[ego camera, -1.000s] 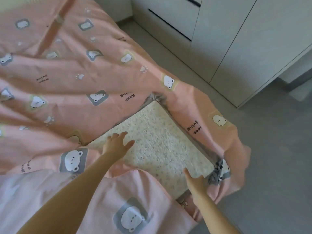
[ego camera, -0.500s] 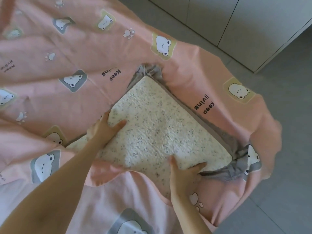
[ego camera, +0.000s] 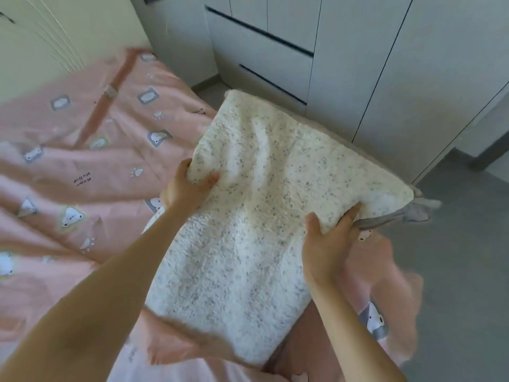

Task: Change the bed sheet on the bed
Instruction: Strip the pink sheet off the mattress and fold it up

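Now clamped on the cream mattress [ego camera: 261, 216] at both sides: left hand [ego camera: 187, 190] curled round its left edge, right hand [ego camera: 326, 238] gripping the right edge, nearer the raised corner. Held up off the bed, long axis running away toward the wardrobe [ego camera: 358, 64]. Probably best tucked from the right, with the pink sheet [ego camera: 82, 166] spread out leftward and its loose hem [ego camera: 385, 312] hanging just below that hand.

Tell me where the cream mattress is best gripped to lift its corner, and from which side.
Grip the cream mattress by its two side edges short of the corner, one hand per edge, fingers wrapped round from outside. It is a thick, soft slab, the pink sheet is off this corner, and the left hand and right hand hold it so.
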